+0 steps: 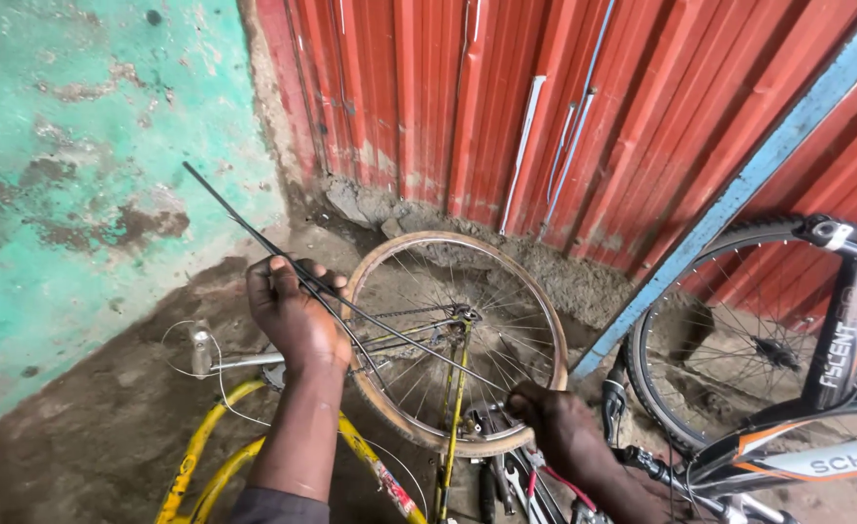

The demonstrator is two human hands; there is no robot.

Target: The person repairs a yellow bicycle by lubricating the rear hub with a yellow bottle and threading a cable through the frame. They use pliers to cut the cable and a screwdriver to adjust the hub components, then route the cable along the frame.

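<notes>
Nearest the camera, the left hand (292, 315) kept its grip clamped on a thin black rod (283, 257), whose long axis ran from upper left of the frame down toward the lower right, crossing the bare wheel rim (370, 267). Right hand (554, 419) closed on the rim's lower edge, centre frame, above the yellow bicycle frame (195, 456).

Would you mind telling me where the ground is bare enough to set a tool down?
Bare dirt lies left of the left hand, between the green wall and the yellow frame. A strip runs behind the bare rim along the red sheeting. Crowded: tools under the right hand, beside the black bicycle.
</notes>
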